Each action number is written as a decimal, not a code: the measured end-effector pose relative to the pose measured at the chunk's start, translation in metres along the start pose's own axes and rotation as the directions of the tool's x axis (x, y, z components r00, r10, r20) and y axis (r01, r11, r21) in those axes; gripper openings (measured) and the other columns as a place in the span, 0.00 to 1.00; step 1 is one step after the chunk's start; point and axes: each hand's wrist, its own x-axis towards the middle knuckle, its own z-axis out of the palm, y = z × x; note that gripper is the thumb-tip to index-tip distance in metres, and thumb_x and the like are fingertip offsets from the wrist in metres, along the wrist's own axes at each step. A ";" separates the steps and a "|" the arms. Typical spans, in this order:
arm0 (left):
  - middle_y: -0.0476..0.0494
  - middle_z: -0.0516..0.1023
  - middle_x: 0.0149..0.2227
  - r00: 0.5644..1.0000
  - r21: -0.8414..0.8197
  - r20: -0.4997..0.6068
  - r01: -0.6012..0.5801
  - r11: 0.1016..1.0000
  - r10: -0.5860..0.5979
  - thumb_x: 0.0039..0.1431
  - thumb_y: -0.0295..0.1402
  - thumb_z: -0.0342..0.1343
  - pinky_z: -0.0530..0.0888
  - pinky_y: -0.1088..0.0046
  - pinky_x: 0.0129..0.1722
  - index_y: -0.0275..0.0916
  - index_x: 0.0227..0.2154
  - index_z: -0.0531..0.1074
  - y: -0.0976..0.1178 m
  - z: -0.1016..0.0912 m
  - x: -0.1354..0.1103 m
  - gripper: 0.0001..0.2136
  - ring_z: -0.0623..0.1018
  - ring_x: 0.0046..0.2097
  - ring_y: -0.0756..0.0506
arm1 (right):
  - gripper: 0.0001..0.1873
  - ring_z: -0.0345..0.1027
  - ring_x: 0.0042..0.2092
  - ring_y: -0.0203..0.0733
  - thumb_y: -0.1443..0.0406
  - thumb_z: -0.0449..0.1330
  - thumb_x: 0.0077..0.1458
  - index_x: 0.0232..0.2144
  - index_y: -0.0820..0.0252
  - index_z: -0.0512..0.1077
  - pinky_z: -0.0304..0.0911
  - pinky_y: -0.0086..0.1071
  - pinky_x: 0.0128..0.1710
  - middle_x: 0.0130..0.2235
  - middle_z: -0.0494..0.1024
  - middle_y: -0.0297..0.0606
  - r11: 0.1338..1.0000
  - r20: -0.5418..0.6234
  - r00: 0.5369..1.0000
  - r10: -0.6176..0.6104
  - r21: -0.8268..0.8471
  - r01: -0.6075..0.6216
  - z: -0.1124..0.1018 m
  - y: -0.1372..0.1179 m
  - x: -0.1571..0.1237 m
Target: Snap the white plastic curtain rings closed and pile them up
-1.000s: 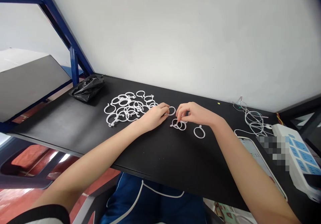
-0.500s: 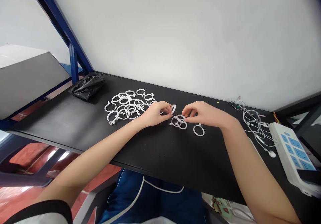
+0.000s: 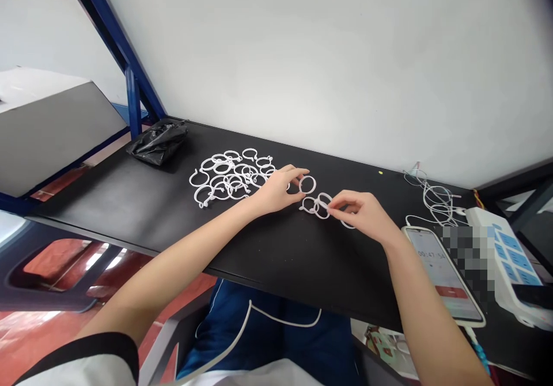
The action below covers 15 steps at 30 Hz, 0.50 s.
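**held ring:** smooth white plastic curtain ring, thin round hoop, stands up off the table just right of the left hand

**left hand:** left hand, thumb and fingertips pinched on the ring's left edge, other fingers loosely bent, not spread

**right hand:** right hand, thumb and forefinger pinched on the rightmost ring of the chain, remaining fingers curled in

**chain:** short chain of linked white plastic rings, interlocked hoops lying on the table between the hands

**under right hand:** one more white ring, mostly hidden, only its lower curve shows

**pile:** loose heap of white plastic curtain rings, tangled, open hoops with small hook ends, just left of the left hand

**table:** matte black tabletop, long and smooth, against a white wall

**left end:** crumpled glossy black plastic bag by the blue metal frame

**right end:** smartphone with a timer on screen, white earphone cable in loose coils, white power strip with blue sockets, pixelated patch over part of the view
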 end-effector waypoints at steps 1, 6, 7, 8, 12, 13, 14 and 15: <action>0.41 0.75 0.44 1.000 0.016 -0.001 -0.001 1.000 0.001 0.53 0.27 0.61 0.75 0.67 0.47 0.36 0.50 0.70 0.000 -0.001 0.000 0.20 0.78 0.43 0.47 | 0.15 0.72 0.36 0.44 0.54 0.60 0.54 0.31 0.59 0.76 0.66 0.33 0.31 0.38 0.78 0.42 1.000 0.027 1.000 -0.009 0.008 0.009 0.000 0.002 -0.002; 0.43 0.75 0.42 1.000 0.047 -0.007 0.000 0.999 0.001 0.53 0.29 0.62 0.75 0.69 0.44 0.37 0.48 0.73 0.000 -0.001 0.002 0.17 0.77 0.42 0.47 | 0.11 0.70 0.34 0.40 0.56 0.61 0.55 0.29 0.57 0.76 0.63 0.32 0.30 0.37 0.76 0.38 0.997 0.109 0.992 -0.067 -0.026 0.070 0.012 0.007 -0.003; 0.43 0.75 0.42 1.000 0.045 -0.011 0.001 0.999 0.000 0.53 0.29 0.62 0.75 0.70 0.44 0.37 0.47 0.73 0.000 -0.001 0.002 0.17 0.77 0.41 0.48 | 0.11 0.69 0.32 0.39 0.56 0.60 0.56 0.28 0.57 0.75 0.63 0.32 0.30 0.36 0.75 0.38 0.996 0.113 0.990 -0.079 -0.039 0.084 0.014 0.007 -0.003; 0.43 0.74 0.42 1.000 0.042 -0.016 0.002 0.999 -0.001 0.52 0.29 0.62 0.75 0.70 0.44 0.37 0.47 0.73 -0.001 -0.001 0.002 0.18 0.77 0.41 0.48 | 0.12 0.68 0.31 0.38 0.57 0.59 0.57 0.28 0.57 0.75 0.62 0.32 0.30 0.35 0.74 0.37 0.994 0.109 0.990 -0.091 -0.052 0.097 0.016 0.006 -0.003; 0.42 0.73 0.43 0.999 0.009 -0.052 0.014 1.000 -0.014 0.52 0.28 0.62 0.75 0.69 0.47 0.35 0.48 0.73 -0.001 -0.002 0.004 0.19 0.77 0.42 0.49 | 0.13 0.65 0.32 0.38 0.57 0.53 0.62 0.32 0.58 0.72 0.60 0.33 0.30 0.37 0.72 0.40 0.987 0.004 0.991 -0.133 -0.093 0.132 0.021 -0.001 -0.003; 0.42 0.73 0.43 0.998 -0.004 -0.064 0.021 1.000 -0.021 0.53 0.27 0.62 0.75 0.69 0.48 0.35 0.49 0.72 -0.001 -0.003 0.004 0.19 0.77 0.42 0.49 | 0.13 0.65 0.33 0.38 0.58 0.52 0.63 0.33 0.58 0.72 0.60 0.33 0.31 0.38 0.72 0.41 0.985 -0.013 0.989 -0.145 -0.099 0.143 0.023 -0.003 -0.002; 0.42 0.72 0.44 0.997 -0.019 -0.074 0.028 0.999 -0.029 0.53 0.27 0.62 0.75 0.68 0.49 0.36 0.49 0.72 -0.001 -0.003 0.004 0.19 0.77 0.42 0.49 | 0.13 0.66 0.33 0.39 0.58 0.51 0.64 0.34 0.58 0.71 0.61 0.32 0.31 0.39 0.72 0.41 0.982 -0.012 0.987 -0.158 -0.105 0.155 0.025 -0.005 -0.002; 0.43 0.72 0.44 0.996 -0.036 -0.079 0.036 0.999 -0.039 0.53 0.28 0.62 0.76 0.68 0.49 0.36 0.49 0.72 -0.002 -0.003 0.004 0.19 0.77 0.42 0.50 | 0.12 0.66 0.33 0.39 0.59 0.51 0.64 0.34 0.57 0.71 0.61 0.32 0.32 0.39 0.72 0.40 0.979 0.002 0.986 -0.169 -0.111 0.168 0.028 -0.006 -0.001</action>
